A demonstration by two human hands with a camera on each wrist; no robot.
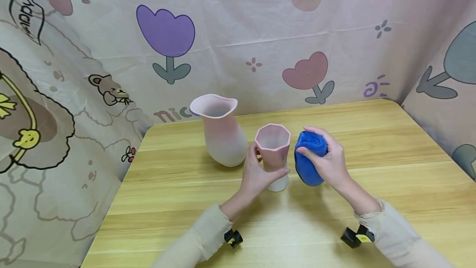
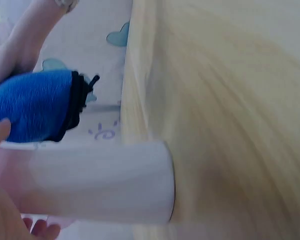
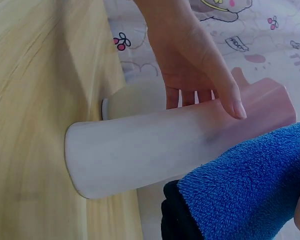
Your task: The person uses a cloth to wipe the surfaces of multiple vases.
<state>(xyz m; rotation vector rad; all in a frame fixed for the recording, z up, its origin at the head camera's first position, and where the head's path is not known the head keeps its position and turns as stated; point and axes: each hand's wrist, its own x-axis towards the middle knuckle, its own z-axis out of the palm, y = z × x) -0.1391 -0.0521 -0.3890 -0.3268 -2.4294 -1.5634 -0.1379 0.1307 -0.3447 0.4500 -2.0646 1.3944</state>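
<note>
My left hand (image 1: 258, 175) holds the small vase (image 1: 274, 156) around its middle, thumb on the near side. This vase has an angular pink rim and fades to white lower down; its base (image 2: 155, 182) is at or just above the tabletop. In my right hand (image 1: 331, 160) is a bunched blue plush cloth (image 1: 310, 168) with black edging, gripped between thumb and fingers just right of the vase. The right wrist view shows the cloth (image 3: 250, 180) close beside the vase wall; whether they touch I cannot tell. Most left fingers are hidden behind the vase.
A larger pink-and-white vase (image 1: 224, 139) with a wavy rim stands behind and left of my left hand. The wooden table (image 1: 167, 206) ends at a printed fabric backdrop (image 1: 230, 24). Each forearm carries a small black wrist camera.
</note>
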